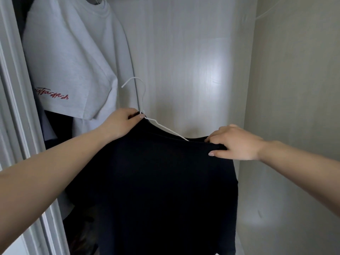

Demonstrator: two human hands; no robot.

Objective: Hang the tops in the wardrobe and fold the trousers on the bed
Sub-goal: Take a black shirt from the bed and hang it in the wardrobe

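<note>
Up and to the left of my left hand, a pale grey T-shirt point(73, 57) hangs inside the wardrobe point(184, 52), with red script lettering on its sleeve hem. Just below it, something dark hangs too, but I cannot tell what it is. My left hand point(119, 124) is curled around the neck of a thin white wire hanger point(141, 100), right where the hook meets the shoulders, and it also pinches the collar of the black top point(156, 181). The hook rises above my fingers, free in the air and not on any rail. One wire arm slopes down from my left hand toward my right and slips under the fabric. The black top drapes below and between both hands, in front of the wardrobe's back panel. My right hand point(237, 142) grips the top's shoulder edge, thumb beneath and fingers curled over the cloth.
</note>
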